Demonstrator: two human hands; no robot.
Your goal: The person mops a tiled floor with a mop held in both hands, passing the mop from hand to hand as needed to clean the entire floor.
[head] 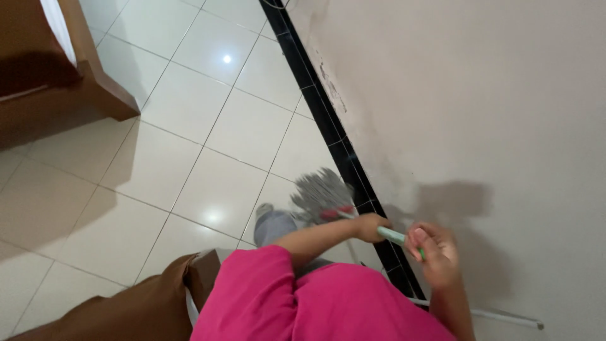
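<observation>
Mop handle [392, 235]: left hand [369, 226] and right hand [434, 249] fingers curled around it.

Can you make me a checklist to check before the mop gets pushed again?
1. Left hand wrapped around the pale green mop handle: ok.
2. Right hand gripping the handle higher up: ok.
3. Grey stringy mop head resting on the white tiled floor: ok.
4. Mop head beside the black skirting strip: ok.
5. Brown wooden furniture well away from mop: ok.
6. Floor wet or dry: cannot tell.
</observation>
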